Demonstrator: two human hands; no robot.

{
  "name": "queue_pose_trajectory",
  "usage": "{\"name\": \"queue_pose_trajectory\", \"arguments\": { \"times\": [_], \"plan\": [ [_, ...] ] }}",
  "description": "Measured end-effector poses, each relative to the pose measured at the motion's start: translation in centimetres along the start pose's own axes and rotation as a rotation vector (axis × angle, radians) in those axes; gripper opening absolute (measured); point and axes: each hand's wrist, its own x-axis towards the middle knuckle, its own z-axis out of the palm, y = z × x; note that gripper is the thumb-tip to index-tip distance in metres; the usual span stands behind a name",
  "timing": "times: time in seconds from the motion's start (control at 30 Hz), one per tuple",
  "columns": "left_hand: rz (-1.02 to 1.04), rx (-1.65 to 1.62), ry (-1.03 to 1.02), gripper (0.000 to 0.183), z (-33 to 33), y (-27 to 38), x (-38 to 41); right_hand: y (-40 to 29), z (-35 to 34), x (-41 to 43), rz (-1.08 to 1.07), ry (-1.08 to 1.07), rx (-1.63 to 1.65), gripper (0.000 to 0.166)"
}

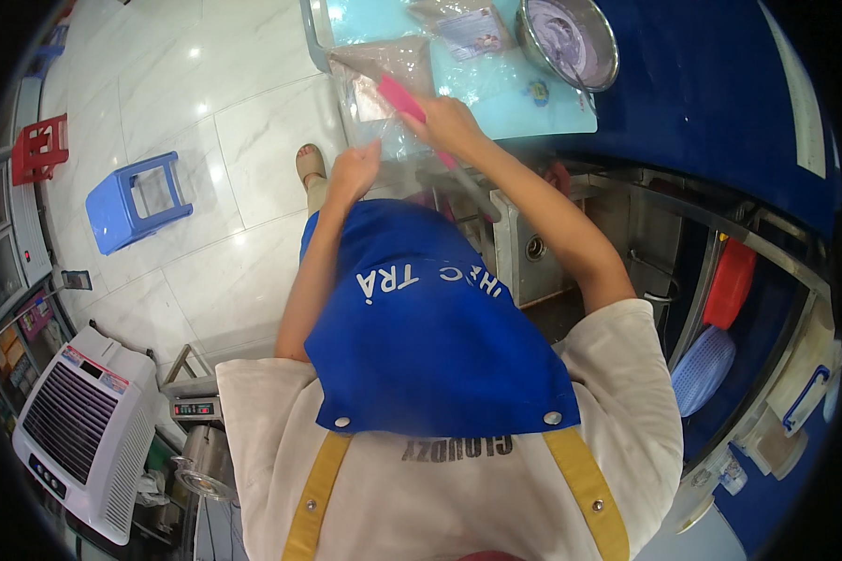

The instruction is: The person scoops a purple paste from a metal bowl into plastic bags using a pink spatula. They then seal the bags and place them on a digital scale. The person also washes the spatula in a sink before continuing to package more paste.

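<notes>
My right hand (452, 126) grips a long pink tool (401, 98) with a grey end; its exact kind is unclear. The pink part lies across a clear plastic bag of brownish contents (386, 56), which bears a pale label. At the bag's near edge, my left hand (354, 174) pinches the clear film between thumb and fingers. Behind it lies a second labelled bag (466, 31). A steel bowl (609, 45) of pale purple mixture (554, 31), with a utensil leaning in it, stands to the right on a light turquoise mat (533, 119).
A blue counter (695, 84) extends right, above a steel sink (537, 249). On the tiled floor at left are a blue plastic stool (116, 210), a red stool (38, 149) and a white air cooler (84, 428). A blue basket (705, 368) and red basin (730, 280) sit under the counter.
</notes>
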Motion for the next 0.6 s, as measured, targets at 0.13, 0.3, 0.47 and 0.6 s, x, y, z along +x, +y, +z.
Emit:
{"name": "queue_pose_trajectory", "arguments": {
  "times": [0.13,0.3,0.47,0.6],
  "plan": [
    [-0.040,0.109,-0.006,0.056,-0.5,2.6,-1.2,0.6,1.7,-2.1,-0.148,-0.097,-0.083,0.015],
    [-0.008,0.191,0.097,0.050,0.8,1.7,-1.2,1.4,1.3,-1.6,-0.065,-0.166,-0.278,0.011],
    [0.051,0.320,0.158,0.051,-0.4,-0.3,0.0,2.6,0.8,-1.0,0.073,-0.017,-0.350,0.011],
    [0.186,0.253,0.067,0.051,-2.7,-2.3,-0.5,5.6,-3.8,-2.1,0.288,0.087,-0.201,0.020]
  ]
}}
